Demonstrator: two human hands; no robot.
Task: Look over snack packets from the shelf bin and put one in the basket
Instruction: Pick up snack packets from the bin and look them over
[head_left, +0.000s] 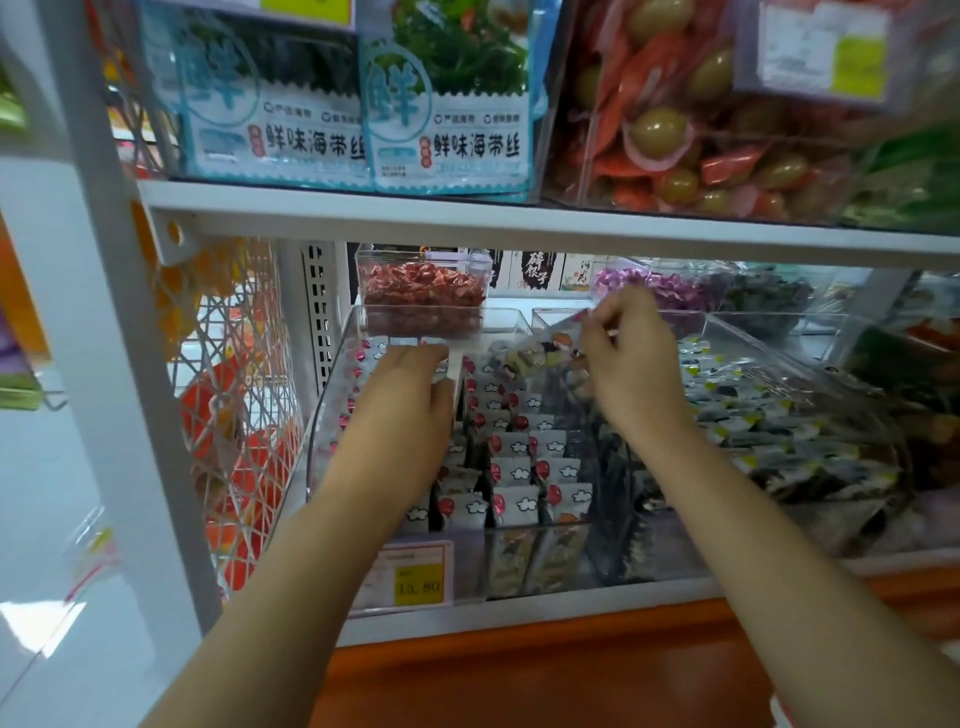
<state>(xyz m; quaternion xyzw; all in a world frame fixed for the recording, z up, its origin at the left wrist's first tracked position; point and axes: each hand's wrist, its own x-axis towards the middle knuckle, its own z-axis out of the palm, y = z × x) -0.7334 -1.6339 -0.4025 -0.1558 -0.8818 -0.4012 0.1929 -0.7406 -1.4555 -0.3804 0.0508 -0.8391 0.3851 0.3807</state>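
Observation:
A clear shelf bin (524, 558) on the lower shelf holds rows of small white snack packets (514, 470) with red dots and clouds. My left hand (410, 395) reaches into the bin's left part, fingers bent down among the packets; what it holds, if anything, is hidden. My right hand (628, 353) is raised above the bin's middle and pinches a small see-through packet (535, 356) with a colourful print, held out to the left of the fingers. No basket is in view.
A second clear bin (810, 364) of dark seaweed packets lies to the right. A small tub of red sweets (423, 291) stands behind. The upper shelf (519, 215) overhangs close above my hands. A white wire rack (234, 395) hangs at left. A yellow price tag (418, 584) fronts the bin.

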